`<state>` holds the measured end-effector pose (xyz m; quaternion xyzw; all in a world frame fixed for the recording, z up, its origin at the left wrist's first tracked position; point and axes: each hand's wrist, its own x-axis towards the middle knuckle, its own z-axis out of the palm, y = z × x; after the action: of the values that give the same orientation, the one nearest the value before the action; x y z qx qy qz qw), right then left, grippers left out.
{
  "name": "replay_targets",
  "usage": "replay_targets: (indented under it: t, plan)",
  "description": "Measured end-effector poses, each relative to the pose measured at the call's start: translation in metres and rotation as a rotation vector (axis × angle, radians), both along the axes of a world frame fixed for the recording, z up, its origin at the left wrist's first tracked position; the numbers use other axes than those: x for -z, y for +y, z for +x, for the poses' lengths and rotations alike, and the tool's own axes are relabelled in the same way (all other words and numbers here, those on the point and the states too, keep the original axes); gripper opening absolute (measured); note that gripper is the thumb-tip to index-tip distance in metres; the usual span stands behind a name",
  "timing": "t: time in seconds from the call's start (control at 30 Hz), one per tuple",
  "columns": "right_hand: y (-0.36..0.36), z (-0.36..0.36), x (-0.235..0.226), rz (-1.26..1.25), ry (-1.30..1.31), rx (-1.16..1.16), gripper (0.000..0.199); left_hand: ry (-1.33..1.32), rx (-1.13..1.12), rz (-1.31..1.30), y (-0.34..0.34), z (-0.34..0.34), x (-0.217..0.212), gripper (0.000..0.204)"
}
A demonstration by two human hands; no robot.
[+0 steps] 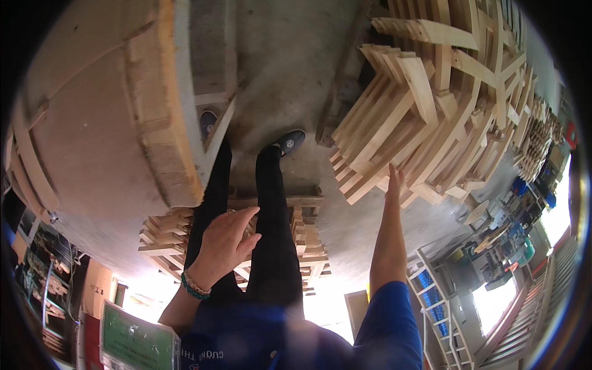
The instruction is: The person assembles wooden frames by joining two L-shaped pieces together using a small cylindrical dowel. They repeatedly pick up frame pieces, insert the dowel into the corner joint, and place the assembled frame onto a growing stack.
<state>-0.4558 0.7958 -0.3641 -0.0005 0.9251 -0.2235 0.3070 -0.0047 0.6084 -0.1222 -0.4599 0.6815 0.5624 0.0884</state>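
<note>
My left hand [225, 242] hangs in front of my legs with nothing in it. Its thumb stands apart from the fingers, and a green beaded bracelet [195, 286] circles the wrist. Out to the right, my right hand [395, 180] is at the lower edge of a tall stack of pale wooden frames [394, 117]. It shows edge-on with its fingers stretched out; whether it touches the wood I cannot tell. The frames are angled pieces joined together and nested closely in rows.
A large worn board-like table [86, 105] with a yellowed edge [168, 92] fills the left side. More wooden pieces [166, 237] are stacked behind my legs. Farther right are a white ladder-like rack [441, 308] and a cluttered work area [505, 246]. My shoes [291, 142] stand on concrete.
</note>
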Motion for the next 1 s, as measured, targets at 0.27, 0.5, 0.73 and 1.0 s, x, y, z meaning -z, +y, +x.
replay_targets:
  t: [0.27, 0.5, 0.73, 1.0]
  plan:
    - [-0.015, 0.061, -0.040, -0.310, 0.080, -0.467, 0.047, 0.305, -0.230, 0.552, -0.078, 0.084, -0.068, 0.041]
    - [-0.092, 0.185, -0.092, -0.235, 0.048, -0.632, 0.031, -0.513, -0.671, -1.147, -0.186, 0.255, -0.086, 0.043]
    - [-0.105, 0.231, -0.108, -0.438, -0.069, -0.493, 0.029, -0.766, -0.819, -0.822, -0.241, 0.319, -0.054, 0.055]
    - [-0.098, 0.261, -0.147, -0.330, 0.065, -0.356, 0.027, -0.367, -0.902, -0.697, -0.215, 0.287, -0.076, 0.049]
